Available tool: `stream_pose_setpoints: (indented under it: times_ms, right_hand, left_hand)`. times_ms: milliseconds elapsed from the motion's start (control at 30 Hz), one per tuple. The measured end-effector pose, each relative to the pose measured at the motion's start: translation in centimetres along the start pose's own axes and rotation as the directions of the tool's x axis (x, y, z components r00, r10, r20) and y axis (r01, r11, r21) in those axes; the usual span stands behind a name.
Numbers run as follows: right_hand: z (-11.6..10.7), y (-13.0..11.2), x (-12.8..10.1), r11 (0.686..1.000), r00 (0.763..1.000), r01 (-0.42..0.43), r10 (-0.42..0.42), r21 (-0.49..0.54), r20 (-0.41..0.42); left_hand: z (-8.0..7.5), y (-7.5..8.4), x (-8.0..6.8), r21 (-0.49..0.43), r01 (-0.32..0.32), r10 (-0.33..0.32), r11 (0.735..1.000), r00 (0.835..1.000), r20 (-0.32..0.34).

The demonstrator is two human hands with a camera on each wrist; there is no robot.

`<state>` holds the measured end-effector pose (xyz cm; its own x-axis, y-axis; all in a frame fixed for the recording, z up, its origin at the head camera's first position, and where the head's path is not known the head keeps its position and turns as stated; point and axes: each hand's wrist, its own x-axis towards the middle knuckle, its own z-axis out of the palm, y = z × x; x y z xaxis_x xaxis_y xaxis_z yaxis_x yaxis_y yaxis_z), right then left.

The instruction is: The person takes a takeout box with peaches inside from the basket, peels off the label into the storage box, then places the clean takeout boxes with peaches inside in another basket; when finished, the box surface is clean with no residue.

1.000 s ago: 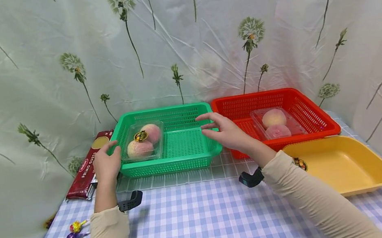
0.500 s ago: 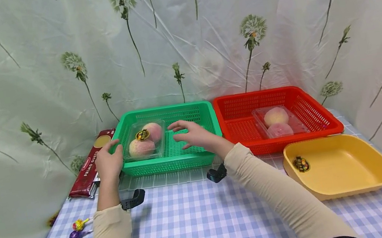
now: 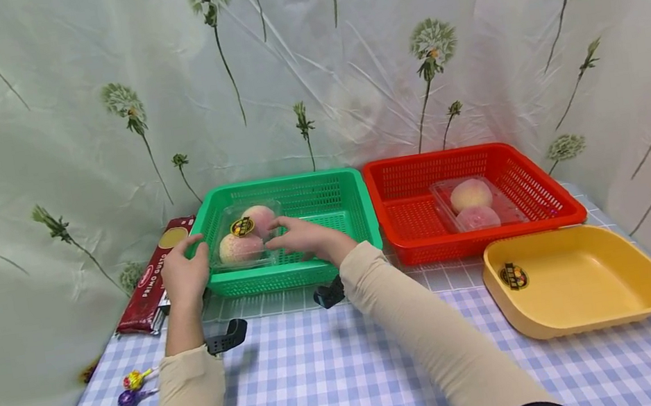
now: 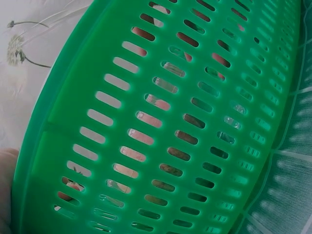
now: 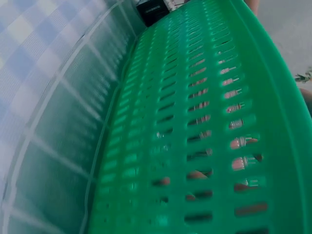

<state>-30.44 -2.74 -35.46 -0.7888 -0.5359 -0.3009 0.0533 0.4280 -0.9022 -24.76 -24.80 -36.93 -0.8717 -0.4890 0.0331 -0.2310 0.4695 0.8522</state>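
Observation:
Inside the green basket (image 3: 286,277), at its left end, lies a clear plastic box (image 3: 267,259) with two pink-and-yellow peaches (image 3: 240,247) and a round black-and-yellow label. My left hand (image 3: 184,273) is at the basket's left rim, thumb and fingers apart, close to the box's left side. From the other side my right hand (image 3: 308,237) reaches over the front rim, its fingertips right at the box's right edge. Both wrist views are mostly filled by the slotted basket wall (image 4: 161,117); the fingertips are largely hidden behind it.
A red basket (image 3: 417,245) to the right holds a similar box of peaches (image 3: 471,199). In front of it stands a yellow tray (image 3: 585,290) with a round label. A dark red packet (image 3: 151,285) lies left of the green basket, and two lollipops (image 3: 132,390) lie nearer.
My right hand has moved left across the green basket to the right edge of the peach box. My left hand has stayed at the left rim, and the box has not visibly moved.

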Motion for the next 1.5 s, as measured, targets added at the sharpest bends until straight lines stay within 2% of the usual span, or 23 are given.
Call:
stream_pose_setpoints:
  times_ms: [167, 333, 433, 633, 800, 933, 1067, 1267, 1500]
  right_hand:
    - [0.3, -0.2, 0.7, 0.989, 1.0, -0.026, 0.026, 0.143, 0.002]
    - [0.2, -0.2, 0.9, 0.947, 0.998, -0.047, 0.055, 0.319, -0.016]
    - [0.1, -0.2, 0.9, 0.926, 0.997, -0.053, 0.068, 0.374, -0.027]
    - [-0.1, 0.0, 0.6, 0.918, 0.989, -0.05, 0.101, 0.394, -0.109]
    - [-0.4, 0.0, -0.1, 0.928, 0.964, -0.007, 0.105, 0.372, -0.244]
    - [-0.4, 0.0, -0.6, 0.945, 0.944, 0.036, 0.074, 0.325, -0.321]
    - [-0.3, 0.0, -0.7, 0.944, 0.935, 0.081, 0.04, 0.321, -0.352]
    - [-1.2, 0.2, -1.2, 0.915, 0.919, 0.106, 0.06, 0.39, -0.389]
    - [-3.0, 0.6, -2.5, 0.901, 0.897, 0.136, 0.065, 0.412, -0.437]
  left_hand:
    - [0.0, 0.2, 0.0, -0.009, 0.01, -0.01, 1.0, 1.0, 0.003]
    - [0.0, 0.4, 0.0, -0.016, 0.013, -0.013, 1.0, 1.0, 0.008]
    - [-0.1, 0.4, -0.1, -0.017, 0.016, -0.016, 1.0, 1.0, 0.008]
    - [0.1, 0.2, -0.1, -0.02, 0.005, -0.005, 1.0, 1.0, 0.003]
    - [0.3, 0.1, 0.0, -0.031, -0.007, 0.007, 1.0, 1.0, 0.0]
    - [0.3, 0.1, -0.1, -0.038, -0.009, 0.009, 0.999, 1.0, 0.0]
    - [0.2, 0.1, -0.1, -0.039, -0.008, 0.008, 0.999, 1.0, -0.003]
    - [0.1, 0.0, -0.1, -0.036, -0.007, 0.007, 0.999, 1.0, -0.008]
    - [0.1, 0.1, -0.1, -0.039, 0.007, -0.008, 0.999, 1.0, -0.009]
